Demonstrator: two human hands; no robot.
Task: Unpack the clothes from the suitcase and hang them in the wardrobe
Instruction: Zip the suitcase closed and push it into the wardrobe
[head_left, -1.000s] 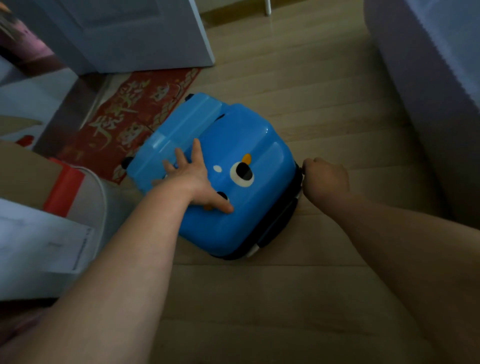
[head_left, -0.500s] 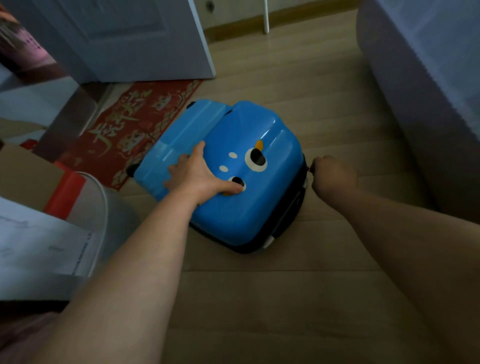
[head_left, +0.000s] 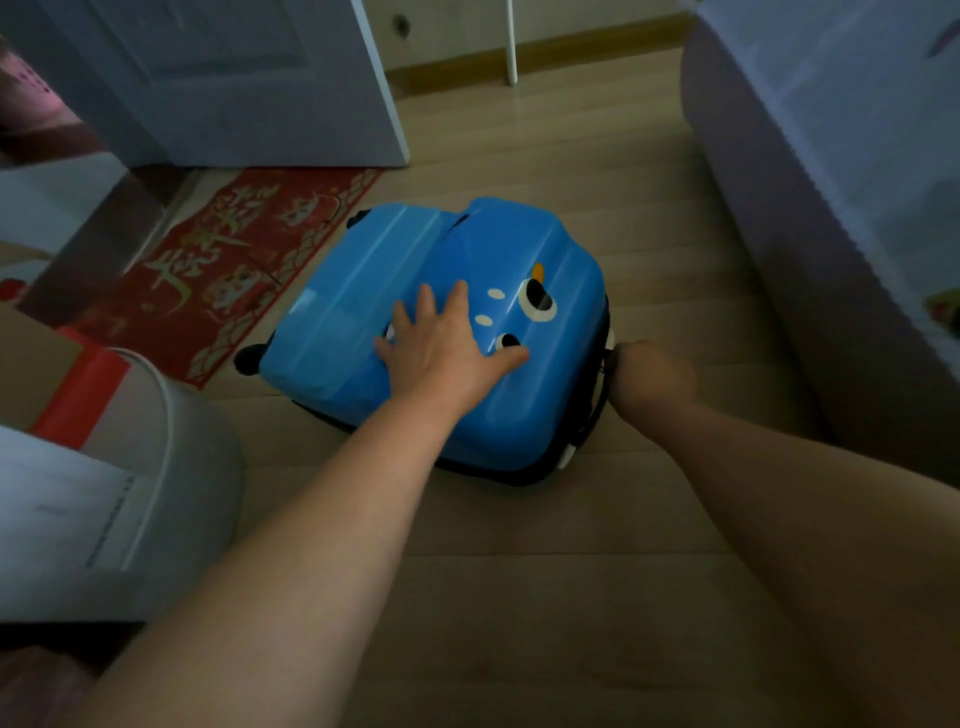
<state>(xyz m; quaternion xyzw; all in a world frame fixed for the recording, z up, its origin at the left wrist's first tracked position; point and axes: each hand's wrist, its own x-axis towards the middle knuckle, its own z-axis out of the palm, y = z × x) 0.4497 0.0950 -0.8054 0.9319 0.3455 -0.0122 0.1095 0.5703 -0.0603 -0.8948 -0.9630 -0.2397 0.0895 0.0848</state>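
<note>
A small blue hard-shell suitcase (head_left: 545, 249) with a cartoon face lies flat and closed on the wooden floor. My left hand (head_left: 447, 345) rests flat on its lid, fingers spread, pressing near the painted eyes. My right hand (head_left: 649, 374) is fisted at the suitcase's right edge, closed on the dark zipper pull (head_left: 608, 358) along the black seam. No clothes show. No wardrobe can be made out.
A red doormat (head_left: 228, 265) with gold characters lies left of the suitcase, below a white door (head_left: 234, 78). A grey bin (head_left: 171, 447) and cardboard boxes (head_left: 31, 364) crowd the left. A pale bed or sofa side (head_left: 831, 208) runs along the right.
My right fist has travelled along the suitcase's right edge with the zipper pull. My left hand has shifted a little across the lid and stays pressed on it.
</note>
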